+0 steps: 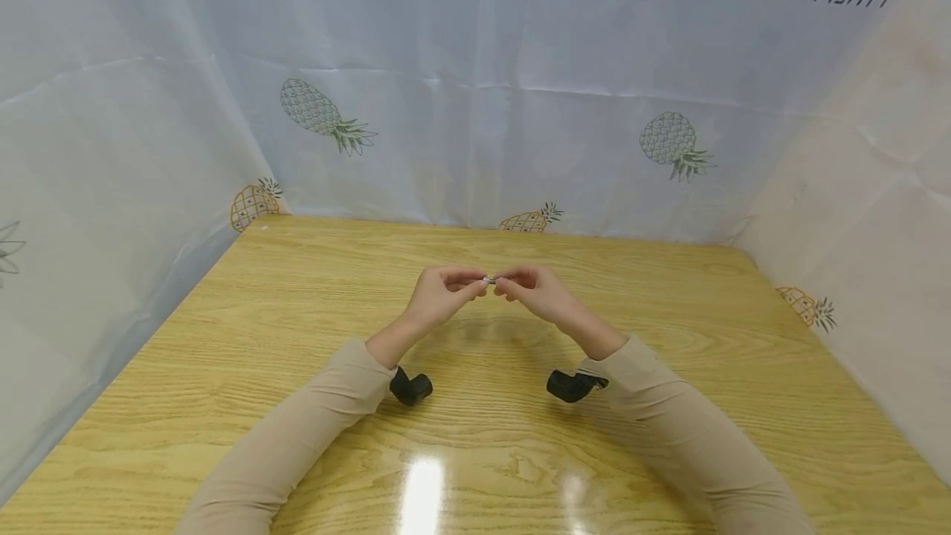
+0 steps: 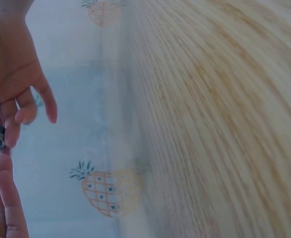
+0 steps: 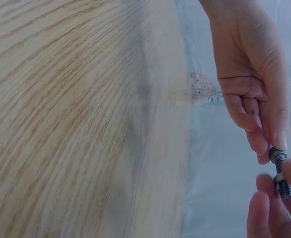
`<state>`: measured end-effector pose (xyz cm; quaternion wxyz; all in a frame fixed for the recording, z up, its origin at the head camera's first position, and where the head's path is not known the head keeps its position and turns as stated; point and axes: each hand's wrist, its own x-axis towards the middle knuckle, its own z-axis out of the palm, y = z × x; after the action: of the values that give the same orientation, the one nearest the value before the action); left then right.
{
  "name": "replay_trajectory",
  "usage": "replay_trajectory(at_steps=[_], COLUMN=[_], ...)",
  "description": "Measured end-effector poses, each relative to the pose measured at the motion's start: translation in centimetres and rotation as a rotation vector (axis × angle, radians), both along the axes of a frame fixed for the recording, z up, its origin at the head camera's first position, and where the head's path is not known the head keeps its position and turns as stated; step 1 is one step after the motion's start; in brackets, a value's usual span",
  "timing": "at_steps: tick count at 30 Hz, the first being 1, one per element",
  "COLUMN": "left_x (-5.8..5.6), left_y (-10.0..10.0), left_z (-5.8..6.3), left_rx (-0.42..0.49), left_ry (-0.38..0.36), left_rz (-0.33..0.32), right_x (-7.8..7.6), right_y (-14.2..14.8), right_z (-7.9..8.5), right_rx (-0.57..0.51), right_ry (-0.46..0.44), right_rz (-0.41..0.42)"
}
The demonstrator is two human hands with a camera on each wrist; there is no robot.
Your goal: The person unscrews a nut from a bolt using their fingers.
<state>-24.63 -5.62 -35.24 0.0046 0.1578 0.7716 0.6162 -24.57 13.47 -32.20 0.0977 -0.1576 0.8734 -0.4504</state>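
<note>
One small metal bolt (image 3: 281, 165) lay between your two hands, held up above the table (image 1: 483, 403). Your left hand (image 1: 438, 294) pinched it at its head, while your right hand (image 1: 546, 294) gripped the nut (image 3: 278, 179) on the threads, nearer the tip. It looked light, rigid and hard to damage, though the narrow nut probably offered bare fingertips little to grasp. The head seemed the steadiest hold for your left, the nut's rim for your right.
</note>
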Motion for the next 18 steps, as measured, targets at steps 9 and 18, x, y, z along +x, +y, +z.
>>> replay_trajectory(at_steps=[9,18], left_x=[0.0,0.11], left_y=[0.02,0.02], left_z=[-0.04,0.12], left_rx=[-0.007,0.006], left_ry=[0.003,0.003], left_rz=[0.002,0.003], right_x=[0.03,0.01], right_y=[0.01,-0.09], right_z=[-0.04,-0.1], right_rx=[-0.025,-0.025], right_ry=[-0.001,0.016], right_rz=[0.006,-0.022])
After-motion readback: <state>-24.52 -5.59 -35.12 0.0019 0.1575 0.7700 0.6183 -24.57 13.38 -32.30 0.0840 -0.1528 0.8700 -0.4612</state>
